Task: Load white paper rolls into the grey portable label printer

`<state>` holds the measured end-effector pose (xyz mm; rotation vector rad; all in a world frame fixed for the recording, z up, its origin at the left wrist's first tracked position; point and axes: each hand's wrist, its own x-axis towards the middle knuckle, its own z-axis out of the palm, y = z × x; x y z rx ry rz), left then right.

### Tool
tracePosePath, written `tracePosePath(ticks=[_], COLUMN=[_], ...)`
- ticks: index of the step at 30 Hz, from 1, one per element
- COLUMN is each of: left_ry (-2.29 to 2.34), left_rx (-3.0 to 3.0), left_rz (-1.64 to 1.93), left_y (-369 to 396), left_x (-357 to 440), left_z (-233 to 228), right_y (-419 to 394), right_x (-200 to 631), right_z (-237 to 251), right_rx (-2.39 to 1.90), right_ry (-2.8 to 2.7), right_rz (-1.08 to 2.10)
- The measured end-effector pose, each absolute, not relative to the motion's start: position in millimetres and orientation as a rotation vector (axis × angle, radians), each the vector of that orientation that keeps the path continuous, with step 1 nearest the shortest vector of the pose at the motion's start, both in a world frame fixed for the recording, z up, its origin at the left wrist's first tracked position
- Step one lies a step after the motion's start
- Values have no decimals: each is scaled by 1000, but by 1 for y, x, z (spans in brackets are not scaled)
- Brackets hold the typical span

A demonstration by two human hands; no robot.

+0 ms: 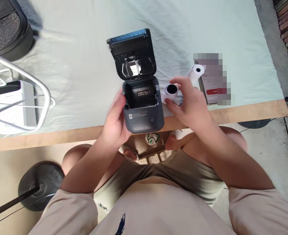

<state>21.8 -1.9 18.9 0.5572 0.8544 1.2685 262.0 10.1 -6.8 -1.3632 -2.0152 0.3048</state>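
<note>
A small dark grey label printer [142, 101] stands at the table's near edge with its lid [132, 54] swung open and its paper bay bare. My left hand [116, 119] grips the printer's left side. My right hand [186, 101] holds a white paper roll [171, 90] with a black core just to the right of the open bay. A second white roll [196, 72] lies on the cloth behind my right hand.
A pale green cloth [80, 49] covers the table. A white power bank [15, 106] with cables and a metal frame sits at left, a black bag [7, 29] far left, and a phone [214, 86] to the right. My knees are under the table edge.
</note>
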Motion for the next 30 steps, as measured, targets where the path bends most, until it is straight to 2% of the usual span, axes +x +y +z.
tracePosePath(ticks=[3,8,14,18,25,30], left_ry=[869,727,689,712,824,893], left_rx=[570,549,535,603,695,758], left_rz=[1274,1288,1298,1286,1189,1221], left_y=[-2,-3,-3,-3,-7,-10], left_x=[22,23,25,22,14,16], left_z=[18,18,18,15,12,10], right_y=[10,31,63,63,31,5], right_x=[267,287,305,304,262,230], right_z=[3,7,-23,-14,33,44], right_rx=[-1334,-1498,-1809,-1626,-902,-933], right_ry=[-2023,-1732,-1786,-1851,-1660,-1951], right_rz=[225,-174,-45,16,163,86])
